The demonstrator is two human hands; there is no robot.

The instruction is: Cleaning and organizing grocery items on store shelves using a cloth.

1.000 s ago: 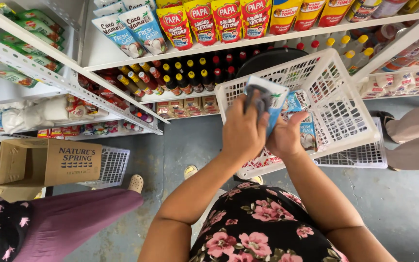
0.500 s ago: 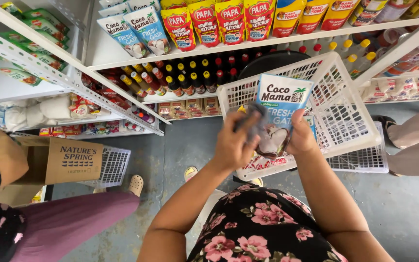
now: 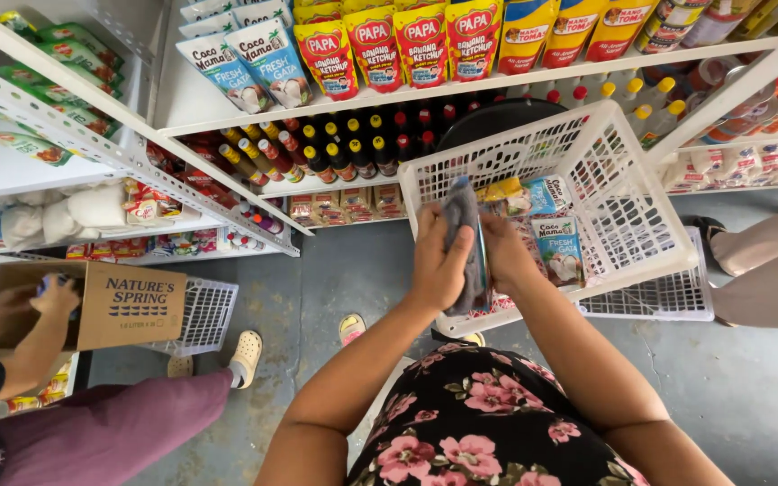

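My left hand (image 3: 438,263) presses a grey cloth (image 3: 461,209) against a blue and white pouch (image 3: 482,261), which I see edge-on. From the other side, my right hand (image 3: 508,254) grips that pouch. Both hands are held over a white plastic basket (image 3: 628,193) resting in front of me. Inside the basket lie more pouches of the same kind (image 3: 558,250) and a yellow packet (image 3: 502,190).
White shelves (image 3: 461,88) ahead carry pouches, red sauce packs and rows of bottles (image 3: 335,157). At the left, a co-worker in purple trousers (image 3: 110,427) reaches into a cardboard box (image 3: 128,306) beside another white basket (image 3: 204,315). Someone's legs (image 3: 767,270) are at the right.
The pouch faced me half a second ago; now it is turned edge-on with the cloth over it. The co-worker's hands have moved to the cardboard box.
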